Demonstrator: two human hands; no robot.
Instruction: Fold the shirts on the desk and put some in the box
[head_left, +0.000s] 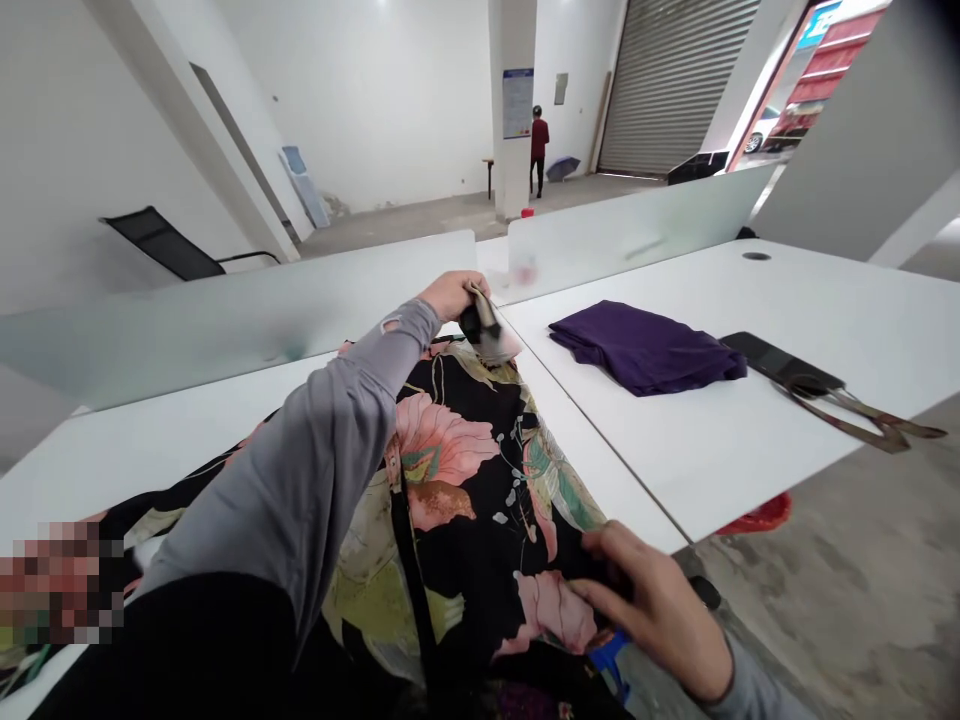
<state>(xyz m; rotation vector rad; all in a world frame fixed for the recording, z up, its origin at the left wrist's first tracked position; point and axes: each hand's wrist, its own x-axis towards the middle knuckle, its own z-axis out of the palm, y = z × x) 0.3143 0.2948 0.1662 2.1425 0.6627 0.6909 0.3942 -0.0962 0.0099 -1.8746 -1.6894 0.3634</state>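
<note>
A black garment [450, 440] with large pink, green and cream flowers lies spread on the white table, its near end hanging toward my body. At its far end, my left hand [454, 296] grips a lifted, bunched part of the cloth. By the near right edge, my right hand [660, 600] has its thumb and fingers closed on the garment's border; the fingertips are partly hidden. A narrow dark strip runs lengthwise down the cloth. More of the floral fabric reaches out to the left, under my left arm.
On the right table [847, 290] lie a folded purple cloth [645, 345], a dark flat phone-like object [784, 360] and a brown strap [847, 415]. Frosted partitions [637, 240] line the back. A red basin-like object [757, 515] sits below. Someone [539, 150] stands far off by a pillar.
</note>
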